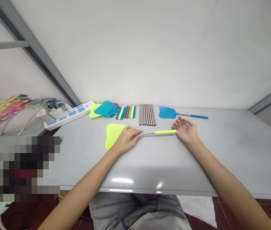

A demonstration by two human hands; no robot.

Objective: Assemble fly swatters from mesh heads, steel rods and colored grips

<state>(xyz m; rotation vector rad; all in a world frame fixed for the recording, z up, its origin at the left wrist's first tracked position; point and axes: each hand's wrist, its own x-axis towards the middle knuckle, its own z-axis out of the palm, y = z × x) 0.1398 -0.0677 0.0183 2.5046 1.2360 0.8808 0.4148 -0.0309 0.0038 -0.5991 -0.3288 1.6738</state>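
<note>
A yellow-green fly swatter (165,132) lies crosswise in front of me, with its mesh head on the left and its yellow handle on the right. My left hand (128,139) is closed on its metal rod near the head and covers part of the mesh. At the handle's tip, my right hand (186,130) is turned palm up with loosely curled fingers apart; its palm base meets the handle end without gripping it. Just behind that hand lies a blue fly swatter (168,112) with a metal rod and blue handle.
Metal rods (147,115) lie in a row, beside coloured handle sleeves (127,112) and stacked swatter heads (106,108). A power strip (69,115) with plugs sits at the table's left. Bagged coloured parts (8,108) are farther left. A wall (149,57) rises behind the table (233,153).
</note>
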